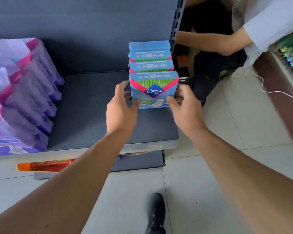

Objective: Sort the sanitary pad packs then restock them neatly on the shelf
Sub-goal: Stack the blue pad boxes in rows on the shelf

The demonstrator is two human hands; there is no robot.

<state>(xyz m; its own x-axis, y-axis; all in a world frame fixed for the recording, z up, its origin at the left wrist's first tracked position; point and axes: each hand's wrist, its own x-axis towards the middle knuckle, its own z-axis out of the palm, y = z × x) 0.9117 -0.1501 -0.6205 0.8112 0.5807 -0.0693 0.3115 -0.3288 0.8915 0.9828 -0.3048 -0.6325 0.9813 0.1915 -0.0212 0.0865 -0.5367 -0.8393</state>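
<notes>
— Where was the pack?

— Upright near the right edge of the dark grey metal shelf (95,115), the blue Libresse sanitary pad pack (154,89) fronted a row of three matching blue packs (150,56).

— Your fingers?

— My left hand (121,107) and right hand (184,105) pinched its sides, thumbs on its front. Purple plastic pad packs (24,98) filled the left edge.

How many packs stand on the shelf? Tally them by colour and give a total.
Blue packs: 4, in one row at the right end of the shelf; the left hand and right hand hold the front one.
Purple packs: about 6, blurred and cut off by the frame edge.
Total: about 10.
</notes>
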